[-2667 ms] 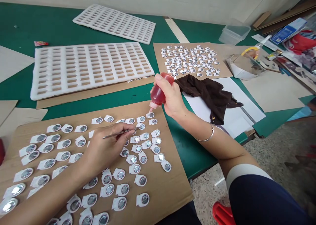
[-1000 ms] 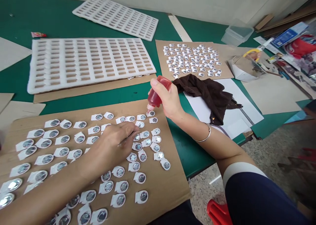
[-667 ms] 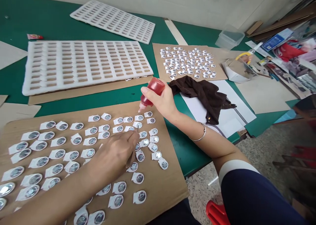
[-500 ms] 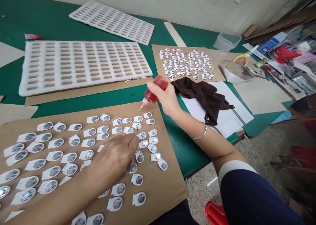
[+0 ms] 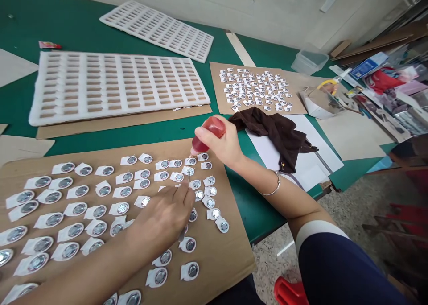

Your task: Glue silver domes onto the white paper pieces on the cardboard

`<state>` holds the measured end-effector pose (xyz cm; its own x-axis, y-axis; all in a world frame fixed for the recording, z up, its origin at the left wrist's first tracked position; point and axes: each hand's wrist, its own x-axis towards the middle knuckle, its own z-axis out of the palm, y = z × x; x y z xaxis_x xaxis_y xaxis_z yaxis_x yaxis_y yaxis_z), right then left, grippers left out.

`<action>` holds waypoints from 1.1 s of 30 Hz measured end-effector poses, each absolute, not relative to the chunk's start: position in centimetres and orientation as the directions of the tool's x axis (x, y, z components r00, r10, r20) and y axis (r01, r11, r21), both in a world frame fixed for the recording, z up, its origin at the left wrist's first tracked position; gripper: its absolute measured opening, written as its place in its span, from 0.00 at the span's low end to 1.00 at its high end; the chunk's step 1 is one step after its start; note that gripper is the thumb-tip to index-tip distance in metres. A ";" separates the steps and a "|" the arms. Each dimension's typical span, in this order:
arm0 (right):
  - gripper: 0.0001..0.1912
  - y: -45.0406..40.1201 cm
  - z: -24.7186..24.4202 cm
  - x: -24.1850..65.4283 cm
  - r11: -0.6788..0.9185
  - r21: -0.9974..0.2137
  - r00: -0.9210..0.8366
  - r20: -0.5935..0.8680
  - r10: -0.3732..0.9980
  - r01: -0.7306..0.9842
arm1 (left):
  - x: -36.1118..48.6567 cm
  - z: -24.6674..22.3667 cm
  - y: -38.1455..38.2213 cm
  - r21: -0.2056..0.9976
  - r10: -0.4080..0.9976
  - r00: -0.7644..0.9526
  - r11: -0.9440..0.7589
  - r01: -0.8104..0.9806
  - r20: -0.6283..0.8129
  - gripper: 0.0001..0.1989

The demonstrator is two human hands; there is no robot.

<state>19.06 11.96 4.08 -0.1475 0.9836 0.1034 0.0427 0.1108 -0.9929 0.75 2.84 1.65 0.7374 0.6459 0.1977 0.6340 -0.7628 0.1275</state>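
Observation:
My right hand [image 5: 222,140] is closed around a red squeeze bottle [image 5: 214,125], tilted with its pale nozzle down at a small round silvery piece with a white paper tab [image 5: 190,161]. Whether the nozzle touches the piece I cannot tell. Below it, my left hand [image 5: 170,211] grips slim metal tweezers [image 5: 182,234], mostly hidden by the fingers; their thin tip points up to another tabbed piece [image 5: 189,171]. Many such pieces lie in loose rows on a brown cardboard sheet [image 5: 230,247]. My left hand and forearm cover some of them.
White foam trays with slots [image 5: 125,84] lie beyond the cardboard on the green table [image 5: 20,28]. A second cardboard sheet [image 5: 217,84] bears more tabbed pieces. Near my right arm lies a dark brown cloth [image 5: 274,131] on white paper. A clear plastic box [image 5: 309,59] and clutter stand at right.
My right hand has lowered the bottle slightly, bringing its nozzle down to a piece near the cardboard's far edge. My left hand keeps the tweezers in about the same place.

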 end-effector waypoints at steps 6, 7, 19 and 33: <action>0.19 11.2 3.2 18.5 0.309 -0.916 -0.177 0.270 0.946 0.256 | 1.1 1.6 2.7 -0.111 0.541 0.801 -0.807 0.580 0.255 0.16; 0.19 11.1 3.1 18.4 0.316 -0.909 -0.188 0.272 0.944 0.272 | 1.2 1.7 2.7 -0.114 0.541 0.802 -0.806 0.581 0.254 0.16; 0.18 11.1 2.0 17.9 0.428 -0.837 -0.236 0.364 0.901 0.342 | 1.9 1.8 2.5 -0.150 0.512 0.787 -0.797 0.584 0.343 0.15; 0.21 11.0 1.8 17.9 0.429 -0.810 -0.256 0.351 0.901 0.400 | 2.0 1.9 2.4 -0.142 0.525 0.786 -0.795 0.590 0.326 0.16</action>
<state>17.86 11.02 1.82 -0.2559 0.9007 0.3510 0.4001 0.4292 -0.8097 2.04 2.40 1.90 0.7860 0.5254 0.3259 0.5900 -0.7949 -0.1416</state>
